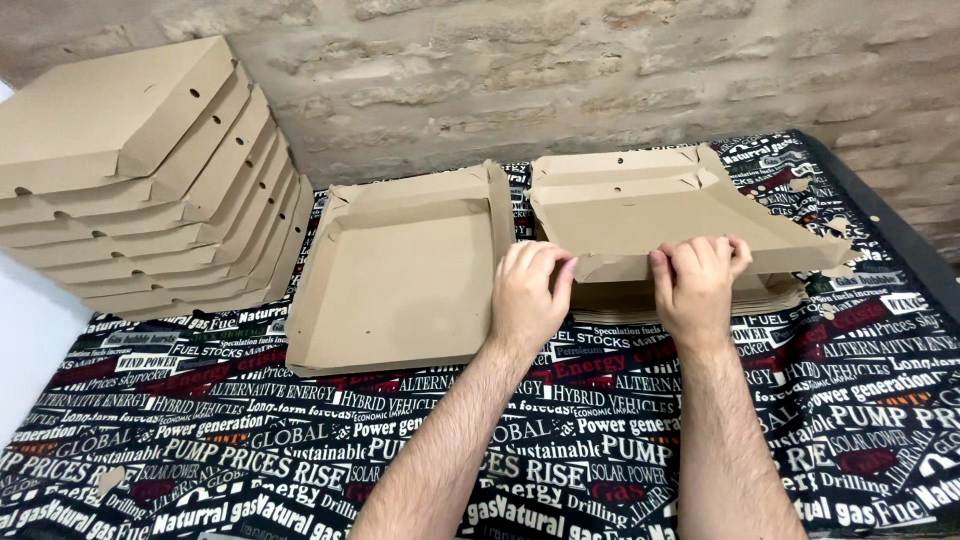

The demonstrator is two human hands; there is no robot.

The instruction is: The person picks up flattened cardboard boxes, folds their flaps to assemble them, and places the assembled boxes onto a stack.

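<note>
- Both my arms reach forward over the table, side by side, with the backs of my hands facing up.
- My left hand (530,292) is curled. Its fingers bend down over the near edge of a half-folded brown cardboard box (640,215). My thumb is under the edge, so I pinch the card there.
- My right hand (697,283) sits just beside it on the same edge. Its fingers curl over the top of the flap and press it. It grips the card too.
- There is a small gap between my two hands, and a little folded corner of card shows in that gap.
- The box I hold is in the middle of the table, a bit to the right. Its back wall stands up and its near side is tilted up in my hands.
- That box rests on a low pile of flat cardboard sheets (775,295). I can see their edges poking out on the right.
- Just to the left lies an open box tray (400,270). Its side walls are folded up. I see nothing inside it.
- Far left, a tall stack of closed boxes (140,170) leans against the wall.
- The table has a black cloth (250,430) with white and red words all over it.
- Behind it all is a rough brick wall (560,70).
</note>
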